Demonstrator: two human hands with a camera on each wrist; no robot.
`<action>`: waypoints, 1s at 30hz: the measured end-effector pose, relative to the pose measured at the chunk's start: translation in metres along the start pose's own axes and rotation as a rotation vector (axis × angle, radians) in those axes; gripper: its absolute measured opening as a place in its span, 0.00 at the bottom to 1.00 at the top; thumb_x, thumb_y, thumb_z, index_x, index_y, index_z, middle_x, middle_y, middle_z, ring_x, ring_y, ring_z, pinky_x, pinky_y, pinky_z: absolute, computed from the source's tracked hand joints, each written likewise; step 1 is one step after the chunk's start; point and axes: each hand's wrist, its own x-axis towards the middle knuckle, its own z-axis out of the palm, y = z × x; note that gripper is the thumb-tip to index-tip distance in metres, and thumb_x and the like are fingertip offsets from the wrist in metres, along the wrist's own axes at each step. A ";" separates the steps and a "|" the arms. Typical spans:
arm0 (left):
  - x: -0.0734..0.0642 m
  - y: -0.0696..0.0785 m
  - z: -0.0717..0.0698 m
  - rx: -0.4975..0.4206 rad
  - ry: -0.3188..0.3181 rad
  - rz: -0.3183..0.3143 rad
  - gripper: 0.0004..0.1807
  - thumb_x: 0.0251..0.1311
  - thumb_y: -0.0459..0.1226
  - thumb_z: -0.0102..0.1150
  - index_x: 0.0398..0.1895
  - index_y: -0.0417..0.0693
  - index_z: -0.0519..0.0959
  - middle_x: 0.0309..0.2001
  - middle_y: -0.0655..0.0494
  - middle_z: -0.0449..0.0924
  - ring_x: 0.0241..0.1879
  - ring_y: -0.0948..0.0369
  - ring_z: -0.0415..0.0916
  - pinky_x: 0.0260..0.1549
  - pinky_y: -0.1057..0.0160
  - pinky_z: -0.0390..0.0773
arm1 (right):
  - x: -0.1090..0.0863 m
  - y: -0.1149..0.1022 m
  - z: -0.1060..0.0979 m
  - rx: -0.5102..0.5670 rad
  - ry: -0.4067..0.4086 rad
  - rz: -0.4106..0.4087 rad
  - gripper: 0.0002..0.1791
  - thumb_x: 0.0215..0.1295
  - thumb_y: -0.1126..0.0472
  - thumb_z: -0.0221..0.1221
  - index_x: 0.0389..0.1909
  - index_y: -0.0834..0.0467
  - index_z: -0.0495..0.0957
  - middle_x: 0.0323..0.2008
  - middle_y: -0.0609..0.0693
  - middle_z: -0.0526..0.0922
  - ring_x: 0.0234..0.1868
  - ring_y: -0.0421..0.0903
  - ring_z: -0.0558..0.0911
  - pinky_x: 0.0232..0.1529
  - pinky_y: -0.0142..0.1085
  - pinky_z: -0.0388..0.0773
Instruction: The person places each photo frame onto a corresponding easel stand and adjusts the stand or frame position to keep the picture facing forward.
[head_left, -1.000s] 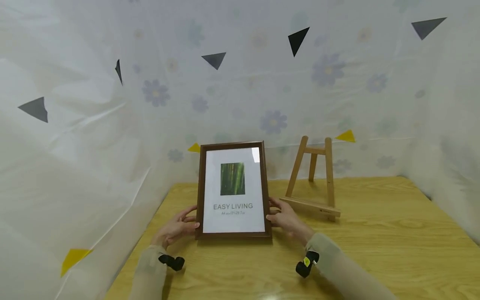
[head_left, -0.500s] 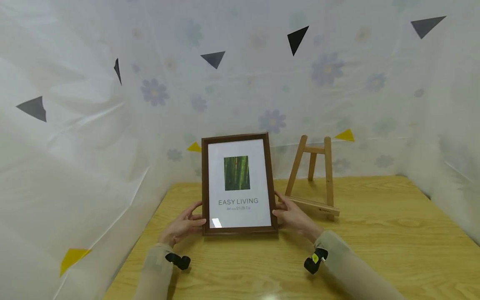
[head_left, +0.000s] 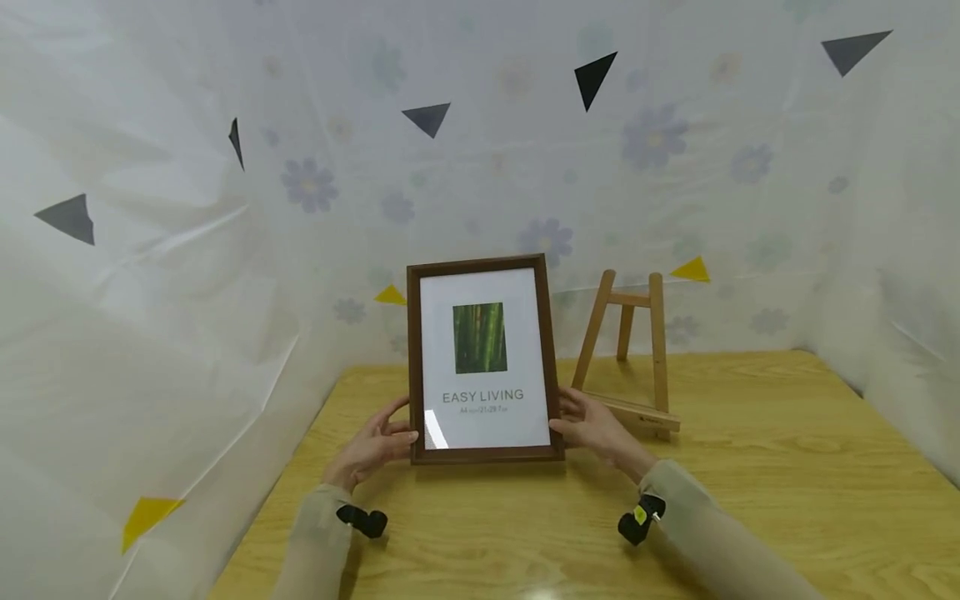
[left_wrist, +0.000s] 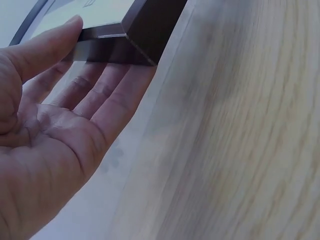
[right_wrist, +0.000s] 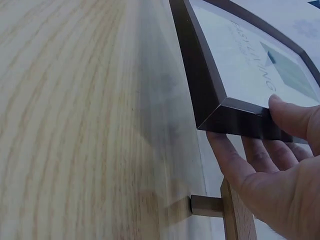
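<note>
A dark brown picture frame [head_left: 483, 358] stands nearly upright in the middle of the head view, its top leaning slightly left. Behind its glass is a white sheet with a green bamboo picture and the words "EASY LIVING". My left hand [head_left: 375, 442] grips the lower left side, thumb on the front edge and fingers behind. On the lower right side my right hand [head_left: 600, 429] holds it the same way. Both wrist views show a gap between the frame's bottom edge and the table. A small wooden easel [head_left: 660, 358] stands just right of the frame, its ledge partly hidden by my right hand.
The wood-grain table [head_left: 787, 467] reaches back to a pale floral curtain [head_left: 480, 183] with grey, black and yellow triangles on it. White plastic sheeting [head_left: 150, 333] hangs along the left side. Small black cameras sit on both wrists.
The picture frame has moved up and to the right, closer to the easel, with both hands still gripping its sides. The easel has stayed where it was.
</note>
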 end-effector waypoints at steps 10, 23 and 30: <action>0.011 -0.003 0.022 0.048 0.039 0.100 0.36 0.68 0.35 0.57 0.75 0.40 0.54 0.67 0.34 0.65 0.57 0.56 0.76 0.54 0.57 0.79 | -0.009 0.003 -0.024 -0.001 -0.061 0.029 0.43 0.73 0.55 0.55 0.79 0.52 0.40 0.73 0.70 0.54 0.70 0.69 0.61 0.59 0.57 0.74; 0.017 -0.003 0.039 0.018 0.090 0.128 0.36 0.70 0.40 0.55 0.77 0.51 0.53 0.72 0.40 0.60 0.68 0.46 0.63 0.56 0.49 0.77 | -0.013 -0.005 -0.037 -0.017 -0.080 0.029 0.53 0.66 0.61 0.63 0.79 0.50 0.35 0.74 0.74 0.47 0.69 0.73 0.60 0.51 0.54 0.80; 0.024 0.004 0.047 0.070 0.104 0.148 0.36 0.70 0.43 0.56 0.77 0.54 0.54 0.72 0.40 0.61 0.68 0.44 0.63 0.54 0.47 0.78 | -0.014 -0.004 -0.044 -0.109 0.002 0.000 0.49 0.67 0.57 0.63 0.78 0.59 0.41 0.73 0.73 0.52 0.71 0.70 0.58 0.58 0.53 0.76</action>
